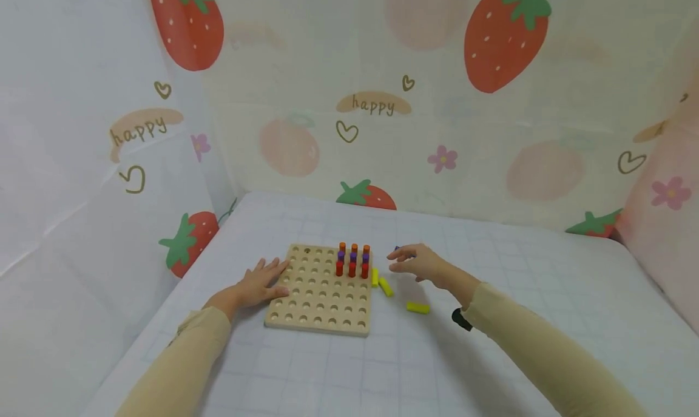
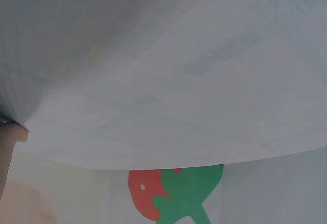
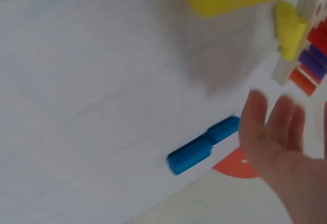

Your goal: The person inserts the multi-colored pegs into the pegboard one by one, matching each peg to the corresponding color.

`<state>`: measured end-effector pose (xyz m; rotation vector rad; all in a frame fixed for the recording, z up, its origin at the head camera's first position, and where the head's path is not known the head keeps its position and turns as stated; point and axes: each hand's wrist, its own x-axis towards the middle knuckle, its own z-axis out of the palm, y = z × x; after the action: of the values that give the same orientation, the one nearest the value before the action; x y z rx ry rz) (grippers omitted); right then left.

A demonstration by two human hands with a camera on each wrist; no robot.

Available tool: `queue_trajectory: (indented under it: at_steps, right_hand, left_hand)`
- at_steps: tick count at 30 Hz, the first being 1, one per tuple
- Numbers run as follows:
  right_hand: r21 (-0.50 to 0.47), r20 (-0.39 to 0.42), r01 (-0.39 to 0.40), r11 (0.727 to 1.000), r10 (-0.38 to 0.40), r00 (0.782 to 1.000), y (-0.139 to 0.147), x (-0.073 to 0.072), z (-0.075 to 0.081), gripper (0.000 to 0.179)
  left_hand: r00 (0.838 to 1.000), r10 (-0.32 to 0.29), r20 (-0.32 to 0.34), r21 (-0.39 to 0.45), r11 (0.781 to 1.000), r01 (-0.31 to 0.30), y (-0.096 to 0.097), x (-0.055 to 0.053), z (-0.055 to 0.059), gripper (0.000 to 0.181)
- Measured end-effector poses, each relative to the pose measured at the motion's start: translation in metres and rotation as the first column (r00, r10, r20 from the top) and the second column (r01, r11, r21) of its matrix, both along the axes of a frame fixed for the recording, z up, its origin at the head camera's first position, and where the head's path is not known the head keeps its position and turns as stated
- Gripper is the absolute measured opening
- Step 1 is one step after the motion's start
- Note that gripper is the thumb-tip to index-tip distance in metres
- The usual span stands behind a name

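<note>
A wooden pegboard point(image 1: 317, 295) with rows of round holes lies on the table. Its far right corner carries three orange pegs point(image 1: 354, 247), three purple pegs point(image 1: 352, 258) and three red pegs point(image 1: 352, 270), all upright. My left hand point(image 1: 252, 288) rests along the board's left edge, fingers fairly straight. To the right of the board, my right hand point(image 1: 423, 264) hovers over the table with loosely bent fingers and nothing in them. Blue pegs point(image 3: 190, 154) lie end to end close by that hand in the right wrist view; the hand mostly hides them from the head camera.
Two yellow pegs point(image 1: 386, 286) lie by the board's right side, and another yellow peg point(image 1: 417, 308) lies nearer the front. A white cloth point(image 1: 519, 271) with faint lines covers the table. Behind stands a strawberry-print curtain point(image 1: 306, 71). The right wrist wears a black band point(image 1: 462, 318).
</note>
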<state>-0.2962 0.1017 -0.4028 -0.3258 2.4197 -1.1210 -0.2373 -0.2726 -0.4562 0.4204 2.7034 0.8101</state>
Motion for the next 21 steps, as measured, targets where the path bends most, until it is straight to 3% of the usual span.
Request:
queue_trajectory:
  at_steps: [5, 10, 15, 21]
  right_hand:
    - [0.066, 0.039, -0.142, 0.988, 0.14, 0.989, 0.014, 0.003, -0.009, 0.04]
    - [0.094, 0.091, -0.22, 0.971, 0.212, 0.973, 0.026, 0.006, -0.016, 0.037]
    - [0.112, 0.161, -0.31, 0.944, 0.29, 0.943, 0.034, 0.006, -0.022, 0.035]
    - [0.161, 0.128, -0.357, 0.92, 0.34, 0.932, 0.035, 0.005, -0.028, 0.031]
  left_hand:
    - [1.0, 0.005, -0.005, 0.002, 1.0, -0.005, -0.002, 0.001, 0.0, 0.083]
    - [1.0, 0.005, -0.001, -0.008, 1.0, -0.005, -0.002, 0.0, -0.002, 0.084]
    - [1.0, 0.014, -0.005, -0.012, 1.0, -0.014, -0.001, 0.002, -0.003, 0.083]
    - [1.0, 0.012, -0.004, -0.013, 1.0, -0.012, -0.001, 0.001, -0.002, 0.082]
